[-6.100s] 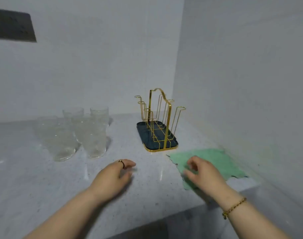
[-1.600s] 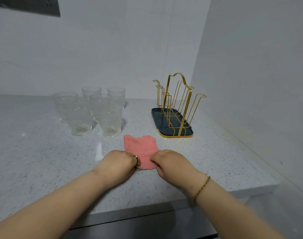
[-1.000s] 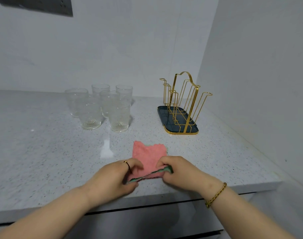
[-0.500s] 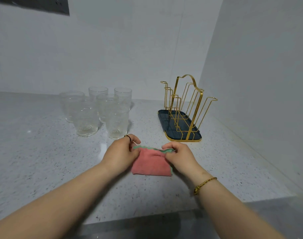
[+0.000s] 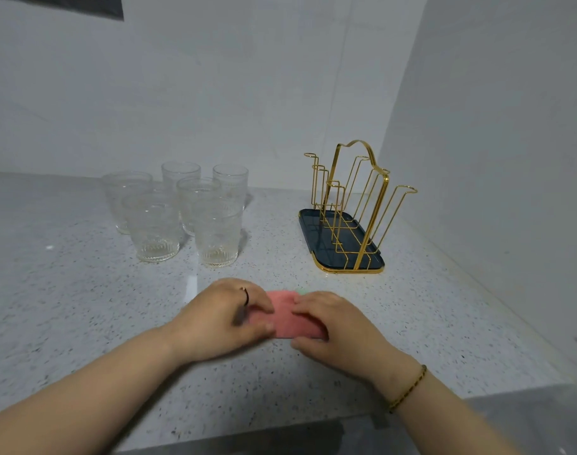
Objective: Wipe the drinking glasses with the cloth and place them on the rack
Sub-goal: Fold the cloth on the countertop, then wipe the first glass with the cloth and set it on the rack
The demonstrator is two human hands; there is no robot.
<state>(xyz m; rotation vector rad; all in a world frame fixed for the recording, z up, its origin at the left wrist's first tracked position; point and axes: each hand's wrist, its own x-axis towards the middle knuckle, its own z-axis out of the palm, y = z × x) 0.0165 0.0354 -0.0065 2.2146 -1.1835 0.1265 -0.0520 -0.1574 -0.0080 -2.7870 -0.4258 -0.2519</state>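
Observation:
A folded cloth (image 5: 285, 318), pink with a sliver of green at its far edge, lies flat on the speckled counter (image 5: 83, 307). My left hand (image 5: 223, 318) rests on its left side and my right hand (image 5: 334, 326) on its right side, fingers pressing it down. Several clear patterned drinking glasses (image 5: 182, 211) stand upright in a cluster behind and to the left. The gold wire rack (image 5: 356, 198) on its dark tray (image 5: 308, 231) stands behind and to the right, with nothing on it.
White walls meet in a corner behind the rack; the right wall runs close along the counter. The counter's front edge (image 5: 280, 431) lies just below my forearms. A dark panel (image 5: 83, 4) is on the wall at top left.
The cloth has been folded over into a smaller pink pad. Both hands went from pinching its far edge to lying flat on top of it.

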